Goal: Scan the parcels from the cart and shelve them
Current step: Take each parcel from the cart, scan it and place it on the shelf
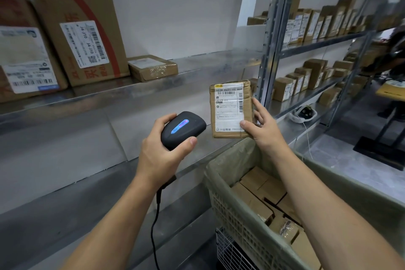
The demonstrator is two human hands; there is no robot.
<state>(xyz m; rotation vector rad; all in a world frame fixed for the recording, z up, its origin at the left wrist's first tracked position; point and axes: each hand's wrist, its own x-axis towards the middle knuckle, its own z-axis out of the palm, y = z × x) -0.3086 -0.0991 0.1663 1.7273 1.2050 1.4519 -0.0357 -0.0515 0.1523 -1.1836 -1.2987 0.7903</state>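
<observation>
With the left hand wrapped round the scanner and the right hand pinching only the lower right corner of the parcel, held above the cart's rim before the shelf's front edge, the parcel may slip back among the boxes.

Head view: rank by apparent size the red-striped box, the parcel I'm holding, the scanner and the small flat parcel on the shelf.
1. red-striped box
2. held parcel
3. scanner and small flat parcel look alike; the flat one sits farther away, so I won't rank them.
</observation>
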